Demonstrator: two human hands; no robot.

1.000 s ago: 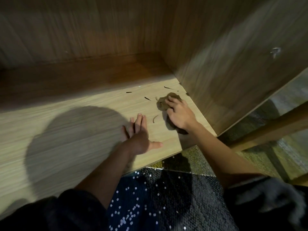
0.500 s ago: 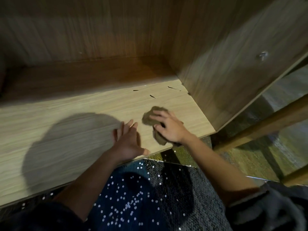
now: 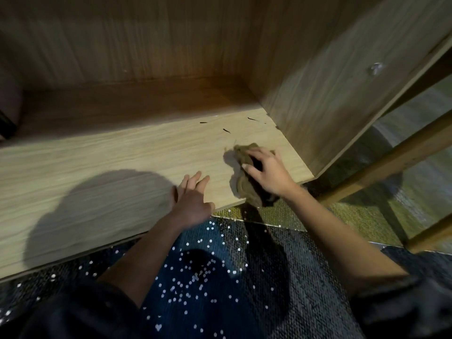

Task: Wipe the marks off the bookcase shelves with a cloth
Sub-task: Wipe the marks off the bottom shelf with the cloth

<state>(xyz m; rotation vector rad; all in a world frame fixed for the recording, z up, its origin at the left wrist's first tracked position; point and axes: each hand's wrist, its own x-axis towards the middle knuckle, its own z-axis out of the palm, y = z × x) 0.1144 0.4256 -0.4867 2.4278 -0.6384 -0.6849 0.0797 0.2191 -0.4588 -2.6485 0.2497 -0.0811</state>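
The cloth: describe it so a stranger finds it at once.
Start at the pale wooden shelf and follow its front edge to the corner by the upright side panel. There the right hand grips a crumpled brown cloth, part of it hanging over the edge. It is the only soft, dark lump; the dark marks behind it are thin strokes.

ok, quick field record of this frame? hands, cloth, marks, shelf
left hand: flat on light wooden shelf, fingers straight, holds nothing
right hand: grips crumpled brown cloth near the shelf's front right corner
cloth position: near end overhangs the shelf's front edge
dark marks: three short streaks behind the cloth, uncovered
floor: dark carpet with white specks
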